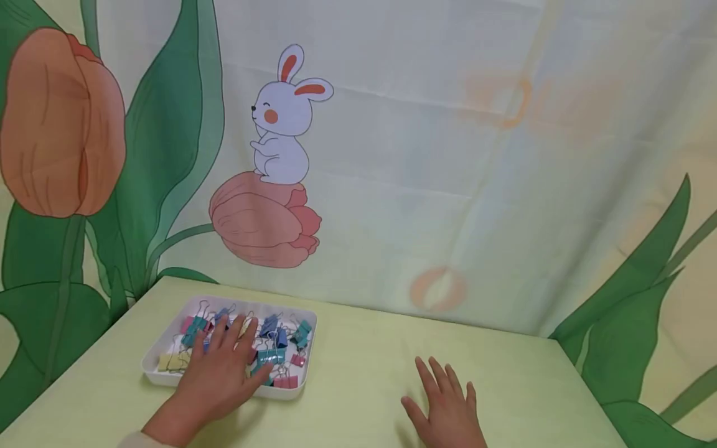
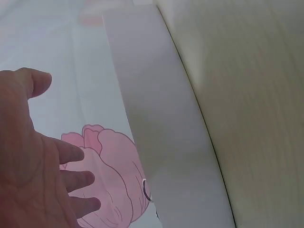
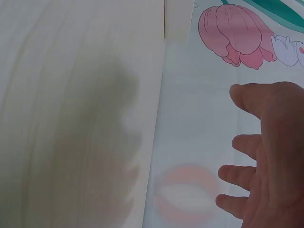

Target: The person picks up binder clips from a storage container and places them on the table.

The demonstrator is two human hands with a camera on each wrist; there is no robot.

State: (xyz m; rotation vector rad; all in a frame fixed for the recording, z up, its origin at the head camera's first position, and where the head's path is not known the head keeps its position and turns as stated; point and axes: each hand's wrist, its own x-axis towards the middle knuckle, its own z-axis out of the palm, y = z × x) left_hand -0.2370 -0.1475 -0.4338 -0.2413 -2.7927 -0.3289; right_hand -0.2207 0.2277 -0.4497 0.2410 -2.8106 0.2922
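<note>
Over a white tray of coloured binder clips my left hand is spread, fingers apart and nothing held. The clips are teal, blue, pink and yellow, and the hand hides some of them. In the left wrist view the palm faces the tray's white outer wall. To the right, my right hand is held over the table with its fingers spread and holds nothing. The right wrist view shows its thumb and fingers extended, with a shadow on the tabletop.
The pale yellow-green table carries the tray at its back left. Behind it hangs a light cloth printed with tulips, leaves and a rabbit. The table's back edge runs along the foot of this cloth.
</note>
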